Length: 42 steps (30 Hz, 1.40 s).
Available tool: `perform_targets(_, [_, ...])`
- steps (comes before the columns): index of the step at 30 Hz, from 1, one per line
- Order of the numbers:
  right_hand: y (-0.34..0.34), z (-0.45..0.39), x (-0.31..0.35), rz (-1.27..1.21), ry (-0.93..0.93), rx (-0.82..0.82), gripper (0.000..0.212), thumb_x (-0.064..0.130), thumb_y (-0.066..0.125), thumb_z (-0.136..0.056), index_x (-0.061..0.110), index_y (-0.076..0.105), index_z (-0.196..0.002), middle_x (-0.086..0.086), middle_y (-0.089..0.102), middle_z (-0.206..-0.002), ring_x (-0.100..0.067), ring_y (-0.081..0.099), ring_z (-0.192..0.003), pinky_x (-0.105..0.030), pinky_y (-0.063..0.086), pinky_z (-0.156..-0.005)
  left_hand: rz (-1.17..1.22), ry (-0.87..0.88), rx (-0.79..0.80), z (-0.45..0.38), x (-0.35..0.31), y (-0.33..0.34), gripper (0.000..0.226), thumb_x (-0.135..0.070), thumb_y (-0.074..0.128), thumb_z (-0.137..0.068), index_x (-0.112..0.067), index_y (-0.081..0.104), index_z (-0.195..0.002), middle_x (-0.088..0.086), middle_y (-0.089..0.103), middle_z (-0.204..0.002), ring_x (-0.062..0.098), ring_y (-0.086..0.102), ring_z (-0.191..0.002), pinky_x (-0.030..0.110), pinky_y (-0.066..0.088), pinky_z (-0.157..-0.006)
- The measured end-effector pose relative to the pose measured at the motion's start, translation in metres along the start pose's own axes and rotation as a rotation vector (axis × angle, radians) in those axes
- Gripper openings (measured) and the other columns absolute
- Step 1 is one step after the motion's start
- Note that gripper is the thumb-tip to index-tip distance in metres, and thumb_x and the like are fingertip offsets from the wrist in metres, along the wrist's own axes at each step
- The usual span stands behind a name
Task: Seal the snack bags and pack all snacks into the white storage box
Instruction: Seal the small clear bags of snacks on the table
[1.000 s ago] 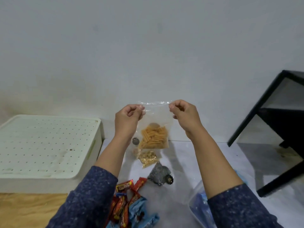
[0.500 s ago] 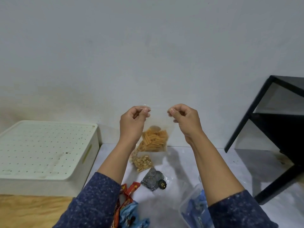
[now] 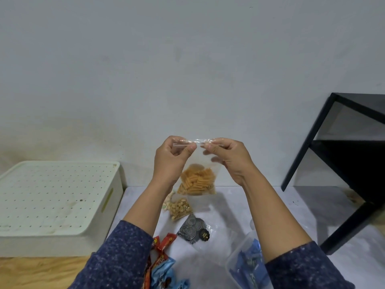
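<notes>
At the centre of the view, held up in the air before a plain grey wall, both hands pinch the top edge of a clear zip bag (image 3: 198, 163). The left hand (image 3: 170, 161) and right hand (image 3: 229, 157) have thumb and fingers pressed together on the seal strip, their fingertips almost meeting at its middle — each grip is clamped on the plastic, not apart. The bag hangs upright below them, its lower half filled with orange ridged snack sticks (image 3: 196, 181).

Beneath the bag, on the pale counter (image 3: 281, 207), lies a second clear bag of peanuts (image 3: 179, 207), and just beside it a clear bag holding dark spiral-patterned packets (image 3: 192, 228). Nearer the person, red and blue snack wrappers (image 3: 162, 261) lie in a heap, and a clear plastic tub of blue packets (image 3: 248, 265) sits by the right sleeve. Well to the left stands the white storage box (image 3: 58, 199), its perforated lid on. A black shelf frame (image 3: 343, 163) stands at the far right.

The step in hand looks like sealing this first bag. Next, the fingertips likely need to run outward along the strip, pressing it shut end to end — then the box's lid must come off before packing.
</notes>
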State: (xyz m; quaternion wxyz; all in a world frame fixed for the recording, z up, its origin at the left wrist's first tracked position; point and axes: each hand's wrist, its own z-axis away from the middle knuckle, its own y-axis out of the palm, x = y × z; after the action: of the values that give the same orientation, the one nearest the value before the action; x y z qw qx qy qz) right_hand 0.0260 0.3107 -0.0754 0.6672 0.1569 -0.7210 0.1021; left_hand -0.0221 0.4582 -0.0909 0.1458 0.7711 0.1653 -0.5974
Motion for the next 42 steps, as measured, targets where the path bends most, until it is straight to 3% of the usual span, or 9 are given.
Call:
perform_targets(4, [0.003, 0.001, -0.003, 0.062, -0.003, 0.029, 0.017, 0.012, 0.073, -0.079, 0.004, 0.073, -0.093, -0.006, 0.072, -0.086, -0.015, 0.066, -0.074, -0.024, 0.047, -0.065, -0.076, 0.034, 0.004, 0.002, -0.001, 0.004, 0.020, -0.019, 0.072, -0.082, -0.025, 0.054, -0.079, -0.007, 0.067, -0.082, 0.007, 0.063, -0.077, 0.013, 0.048, -0.067])
perform_targets(11, [0.008, 0.001, 0.001, 0.209, -0.100, -0.002, 0.002, 0.012, 0.072, -0.081, 0.013, 0.073, -0.079, 0.005, 0.069, -0.070, 0.000, 0.062, -0.063, -0.011, 0.047, -0.060, -0.059, 0.038, -0.015, 0.002, 0.002, 0.008, 0.022, -0.016, 0.068, -0.085, -0.026, 0.049, -0.081, -0.004, 0.069, -0.087, 0.011, 0.064, -0.081, 0.018, 0.048, -0.071])
perform_targets(14, [0.008, 0.001, -0.002, 0.266, -0.160, -0.049, 0.010, 0.011, 0.072, -0.081, 0.018, 0.071, -0.075, 0.007, 0.071, -0.074, 0.001, 0.066, -0.073, -0.014, 0.051, -0.073, -0.018, -0.017, 0.049, 0.004, -0.001, 0.008, 0.014, -0.027, 0.065, -0.087, -0.025, 0.052, -0.089, -0.008, 0.066, -0.085, 0.006, 0.060, -0.078, 0.012, 0.047, -0.069])
perform_targets(17, [0.008, 0.002, -0.004, 0.300, -0.212, -0.054, 0.015, 0.011, 0.071, -0.082, 0.023, 0.070, -0.073, 0.007, 0.072, -0.079, -0.005, 0.067, -0.082, -0.023, 0.053, -0.084, 0.045, -0.075, 0.082, 0.001, -0.001, 0.007, 0.017, -0.041, 0.060, -0.088, -0.025, 0.054, -0.088, -0.007, 0.068, -0.086, 0.007, 0.062, -0.080, 0.023, 0.048, -0.079])
perform_targets(21, [0.009, 0.002, -0.003, 0.270, -0.215, -0.067, 0.011, 0.011, 0.072, -0.081, 0.021, 0.071, -0.077, 0.007, 0.072, -0.081, -0.005, 0.067, -0.085, -0.026, 0.053, -0.087, 0.016, -0.084, 0.118, -0.001, 0.001, 0.003, 0.009, -0.033, 0.063, -0.088, -0.027, 0.056, -0.090, -0.004, 0.068, -0.090, 0.008, 0.062, -0.087, 0.024, 0.047, -0.081])
perform_targets(26, [0.007, 0.003, -0.001, 0.249, -0.259, -0.082, 0.029, 0.004, 0.070, -0.081, 0.030, 0.065, -0.091, 0.007, 0.067, -0.093, 0.001, 0.062, -0.076, -0.016, 0.051, -0.075, 0.008, -0.061, 0.114, 0.001, 0.001, 0.001, 0.017, -0.021, 0.066, -0.087, -0.029, 0.053, -0.096, -0.009, 0.070, -0.088, -0.006, 0.063, -0.079, 0.003, 0.045, -0.066])
perform_targets(31, [0.008, 0.003, 0.000, 0.323, -0.266, -0.046, 0.023, 0.000, 0.067, -0.082, 0.023, 0.068, -0.083, 0.006, 0.065, -0.090, 0.005, 0.063, -0.069, -0.009, 0.048, -0.066, 0.008, -0.004, 0.099, 0.004, 0.000, -0.003, 0.028, -0.017, 0.065, -0.087, -0.033, 0.048, -0.103, -0.002, 0.071, -0.091, 0.000, 0.065, -0.085, 0.008, 0.047, -0.068])
perform_targets(36, [0.012, 0.004, -0.002, 0.319, -0.192, -0.078, 0.013, 0.004, 0.069, -0.082, 0.014, 0.069, -0.090, 0.007, 0.068, -0.080, 0.008, 0.062, -0.064, -0.007, 0.048, -0.061, -0.012, 0.106, 0.121, 0.005, 0.005, -0.007, 0.021, -0.010, 0.062, -0.089, -0.031, 0.060, -0.084, -0.007, 0.067, -0.082, 0.006, 0.060, -0.074, 0.016, 0.048, -0.069])
perform_targets(42, [0.020, 0.014, -0.001, 0.370, -0.248, -0.051, 0.035, 0.005, 0.068, -0.083, 0.038, 0.062, -0.094, 0.004, 0.065, -0.097, -0.012, 0.068, -0.079, -0.018, 0.054, -0.073, 0.006, 0.058, 0.054, -0.001, 0.013, -0.013, 0.032, -0.006, 0.061, -0.089, -0.030, 0.067, -0.068, -0.014, 0.066, -0.074, 0.012, 0.054, -0.074, 0.015, 0.046, -0.067])
